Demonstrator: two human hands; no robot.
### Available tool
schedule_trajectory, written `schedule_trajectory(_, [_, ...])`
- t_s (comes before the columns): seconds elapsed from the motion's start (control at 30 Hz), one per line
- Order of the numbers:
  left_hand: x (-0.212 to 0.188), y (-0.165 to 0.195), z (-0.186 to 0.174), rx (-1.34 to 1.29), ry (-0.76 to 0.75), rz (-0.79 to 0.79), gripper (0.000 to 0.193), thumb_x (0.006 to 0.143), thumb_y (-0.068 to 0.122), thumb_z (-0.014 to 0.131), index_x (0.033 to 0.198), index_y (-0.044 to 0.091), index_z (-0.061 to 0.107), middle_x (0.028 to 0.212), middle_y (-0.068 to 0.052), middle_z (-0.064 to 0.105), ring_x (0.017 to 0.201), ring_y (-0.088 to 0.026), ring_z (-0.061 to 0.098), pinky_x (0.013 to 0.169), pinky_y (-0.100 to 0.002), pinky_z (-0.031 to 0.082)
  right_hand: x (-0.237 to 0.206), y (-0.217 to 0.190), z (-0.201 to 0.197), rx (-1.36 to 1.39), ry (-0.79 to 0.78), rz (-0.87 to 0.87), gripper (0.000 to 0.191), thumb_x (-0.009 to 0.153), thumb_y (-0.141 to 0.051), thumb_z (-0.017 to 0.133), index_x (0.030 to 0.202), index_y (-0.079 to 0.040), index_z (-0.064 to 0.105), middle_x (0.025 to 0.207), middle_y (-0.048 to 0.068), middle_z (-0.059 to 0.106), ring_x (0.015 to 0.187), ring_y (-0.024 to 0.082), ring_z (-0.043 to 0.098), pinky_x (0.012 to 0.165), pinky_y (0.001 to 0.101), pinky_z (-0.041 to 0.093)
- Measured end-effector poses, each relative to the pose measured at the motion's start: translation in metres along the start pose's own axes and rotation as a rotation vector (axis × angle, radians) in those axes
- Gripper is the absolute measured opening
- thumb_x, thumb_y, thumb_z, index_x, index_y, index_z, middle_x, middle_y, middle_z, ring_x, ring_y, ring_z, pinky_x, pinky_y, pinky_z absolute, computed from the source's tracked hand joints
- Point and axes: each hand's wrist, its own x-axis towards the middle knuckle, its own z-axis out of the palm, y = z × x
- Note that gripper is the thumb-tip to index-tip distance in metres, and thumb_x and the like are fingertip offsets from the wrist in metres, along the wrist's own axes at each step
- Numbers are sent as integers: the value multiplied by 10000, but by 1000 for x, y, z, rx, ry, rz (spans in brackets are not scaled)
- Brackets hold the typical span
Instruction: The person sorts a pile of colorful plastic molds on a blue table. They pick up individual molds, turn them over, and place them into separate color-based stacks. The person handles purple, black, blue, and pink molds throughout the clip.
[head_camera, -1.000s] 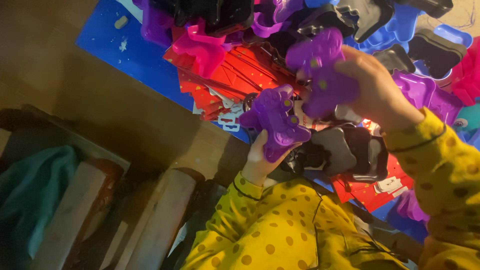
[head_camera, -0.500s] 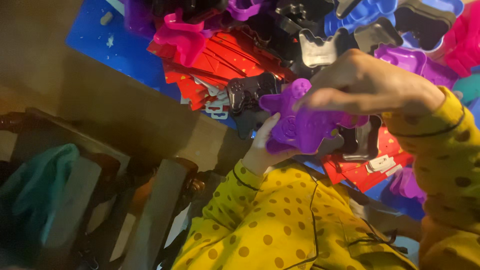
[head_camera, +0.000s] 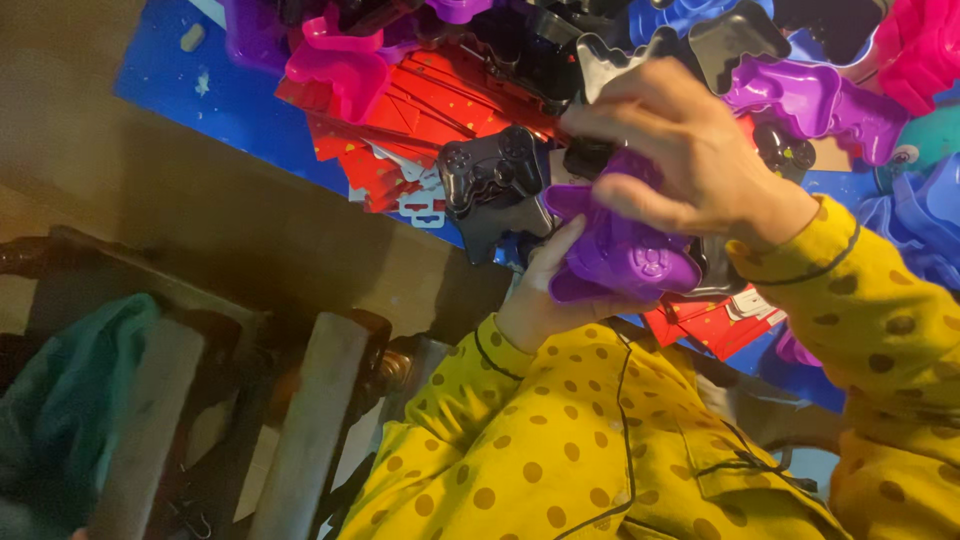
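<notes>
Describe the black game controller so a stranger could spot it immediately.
Start at the blue mat covering the table, then find the heap of red cards on it. The black game controller lies at that heap's lower edge, just left of the purple mould held in both hands. It alone shows sticks and buttons; its neighbours are hollow shells.

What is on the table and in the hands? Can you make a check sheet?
Surface: blue mat on a brown table.
Job's things: purple controller-shaped piece, held between both hands.
Clutter: black controller-shaped piece, red cards, pink mould, more purple, blue and black moulds.
Hands: left hand under the purple piece; right hand gripping it from above.
Cables: nothing seen.
Surroundings: wooden chair, teal cloth.
</notes>
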Motion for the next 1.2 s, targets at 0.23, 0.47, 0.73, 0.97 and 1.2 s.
schedule_trajectory(0.23, [20,-14,-9,309,15,109,522,1132,232,623,1554,17,403,1478,-159,538,1326,-271,579,1118,-451,494,-52,-11,-6,-227,-85,652,453,1028,-435,633,1314,-85,615,1150,203,577,1010,362,608,834,447,469])
schedule_trajectory(0.47, [39,-38,-13,974,86,395,525,1061,143,671,1520,25,446,1398,-61,582,1273,-137,572,1113,-336,482,-91,5,5,605,91,705,520,1067,-319,583,1512,-78,460,1359,88,582,1243,169,551,1043,312,462])
schedule_trajectory(0.73, [54,-51,10,1133,42,365,622,982,35,765,1500,24,421,1332,-69,594,1229,-145,596,1109,-340,518,-127,-13,-6,699,333,721,717,892,-74,803,1522,-66,460,1411,70,512,1256,104,554,1090,274,476])
schedule_trajectory(0.97, [60,-79,31,1190,-97,155,883,857,6,826,1556,61,289,1383,-86,554,1254,-199,631,1094,-370,545,-174,-26,-5,877,618,896,744,876,-76,822,1522,-82,452,1409,91,547,1240,139,629,1090,305,534])
schedule_trajectory(1.2, [66,-96,23,1367,-116,53,737,1049,379,680,1604,8,367,1361,-124,585,1251,-193,584,1128,-367,510,-207,-37,-30,798,552,809,925,850,-40,838,1608,-118,314,1440,91,481,1259,147,588,1089,321,516])
